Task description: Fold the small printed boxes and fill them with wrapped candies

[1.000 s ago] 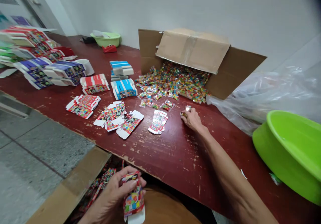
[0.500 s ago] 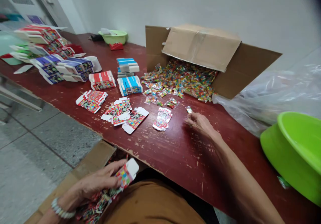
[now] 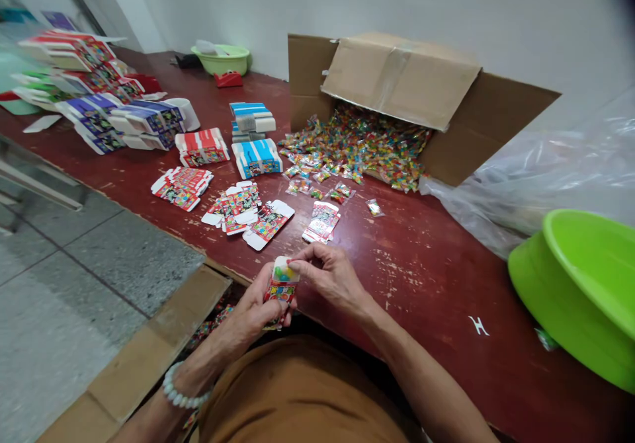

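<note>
My left hand [image 3: 258, 307] is wrapped round a small red printed candy box [image 3: 280, 293], its white end flap upright over the table's front edge. Colourful sweets in a clear packet [image 3: 284, 272] show at the box's open mouth. At that mouth, my right hand [image 3: 330, 272] pinches the packet between thumb and fingertips. Just beyond my hands lie flat box blanks [image 3: 321, 221], with further red blanks [image 3: 270, 223] to their left. A single clear candy packet [image 3: 375, 207] rests on the red table [image 3: 397, 264].
A large cardboard carton [image 3: 401, 79] lies on its side at the back, spilling candy packets [image 3: 357, 145]. Taped bundles of boxes [image 3: 149, 119] stand left. A green basin [image 3: 550, 284] is at the right edge. Below the table, an open carton [image 3: 163, 324] holds filled-looking red boxes.
My left hand has brought the candy box up and right from above the lower carton. My right hand has moved left from the table to the box's mouth, holding a packet.
</note>
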A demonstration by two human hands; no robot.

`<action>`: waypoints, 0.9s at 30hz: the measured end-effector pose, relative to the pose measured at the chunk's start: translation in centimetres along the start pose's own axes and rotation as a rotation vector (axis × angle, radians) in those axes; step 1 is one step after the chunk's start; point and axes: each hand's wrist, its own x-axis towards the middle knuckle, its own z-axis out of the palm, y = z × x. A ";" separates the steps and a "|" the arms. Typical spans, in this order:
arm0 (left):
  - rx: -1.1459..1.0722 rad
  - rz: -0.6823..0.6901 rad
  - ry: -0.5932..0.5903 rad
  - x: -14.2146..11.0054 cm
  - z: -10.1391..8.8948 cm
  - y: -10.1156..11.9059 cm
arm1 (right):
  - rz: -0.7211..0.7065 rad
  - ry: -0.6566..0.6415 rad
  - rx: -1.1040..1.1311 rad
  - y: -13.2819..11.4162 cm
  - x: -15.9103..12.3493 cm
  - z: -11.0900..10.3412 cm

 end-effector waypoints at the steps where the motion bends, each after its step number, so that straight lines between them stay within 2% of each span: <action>1: -0.012 0.002 -0.005 0.0 0.1 0.0 | -0.037 -0.054 -0.039 0.0 0.0 -0.4; 4: -0.007 0.004 -0.018 0.2 0.3 0.0 | -0.189 -0.200 -0.245 -0.4 -0.1 -1.5; 6: -0.005 0.020 -0.013 0.3 0.4 -0.2 | -0.287 -0.230 -0.442 -1.0 -0.3 -1.7; 8: -0.060 0.028 -0.011 0.4 0.4 -0.3 | -0.323 -0.261 -0.564 -1.5 -0.6 -1.5; 9: -0.113 0.021 -0.010 0.4 0.4 -0.3 | -0.316 -0.300 -0.557 -1.6 -0.7 -1.3; 11: -0.241 -0.024 0.002 0.5 0.3 -0.2 | -0.244 -0.366 -0.374 -1.5 -0.9 -0.9; 12: -0.297 -0.063 0.015 0.5 0.3 -0.2 | -0.183 -0.353 -0.233 -1.2 -0.9 -0.7; 14: -0.365 -0.130 0.050 0.6 0.3 -0.1 | -0.047 -0.197 0.026 -0.5 -0.8 -0.3; 16: -0.384 -0.136 0.086 0.7 0.5 -0.2 | 0.076 -0.040 0.191 0.3 -0.9 0.3; 17: -0.378 -0.110 0.114 0.8 0.7 -0.4 | 0.134 -0.039 0.254 0.6 -1.1 0.6; 20: -0.323 0.020 0.203 0.8 1.2 -0.7 | 0.260 -0.160 0.376 1.1 -1.8 1.5; 22: -0.320 0.038 0.194 0.9 1.4 -0.8 | 0.189 -0.065 0.295 1.3 -2.2 2.0; 24: -0.369 -0.023 0.124 1.0 1.3 -0.6 | -0.008 0.090 0.084 1.4 -2.4 1.9; 25: -0.403 -0.069 0.088 1.1 1.2 -0.5 | -0.111 0.121 -0.020 1.3 -2.4 1.8; 27: -0.465 -0.150 0.026 1.3 1.0 -0.2 | -0.258 0.065 -0.153 1.0 -2.3 1.3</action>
